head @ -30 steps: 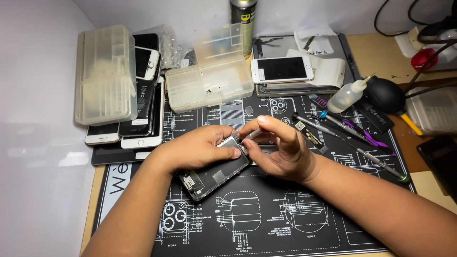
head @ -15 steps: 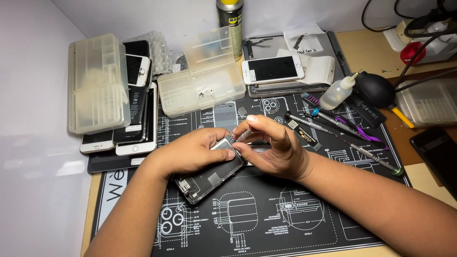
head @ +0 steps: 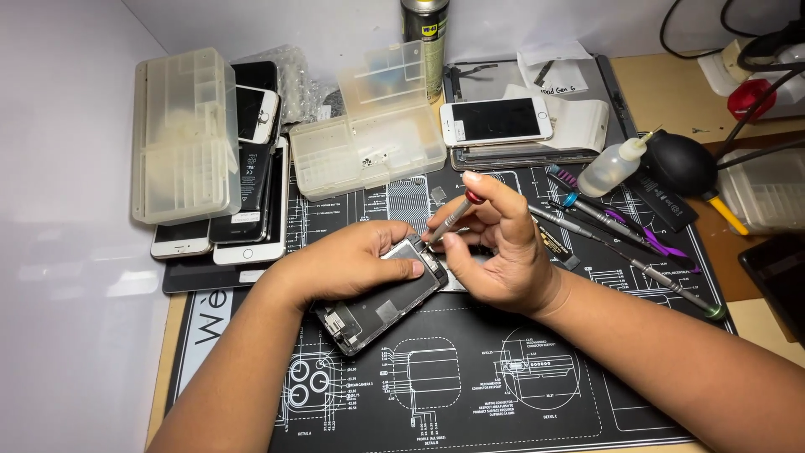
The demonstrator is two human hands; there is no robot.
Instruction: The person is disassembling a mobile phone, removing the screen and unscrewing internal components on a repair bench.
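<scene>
An opened phone (head: 379, 307) lies face down on a black repair mat (head: 470, 394), its dark inner plates showing. My left hand (head: 352, 262) grips the phone's upper end, thumb pressed on its top. My right hand (head: 495, 247) holds a small silver screwdriver (head: 451, 218) with a red cap, forefinger on the cap. The tip points down at the phone's top corner, just beside my left thumb.
A clear open parts box (head: 369, 143) and a tall closed plastic box (head: 184, 134) stand behind, over stacked phones (head: 251, 201). A white phone (head: 495, 120), squeeze bottle (head: 612, 166), black air blower (head: 683, 164) and several screwdrivers (head: 637, 239) lie to the right. A spray can (head: 426, 33) is at the back.
My right hand has lifted and turned so the red-capped screwdriver now stands tilted with its tip at the phone's corner. The left hand keeps its hold.
</scene>
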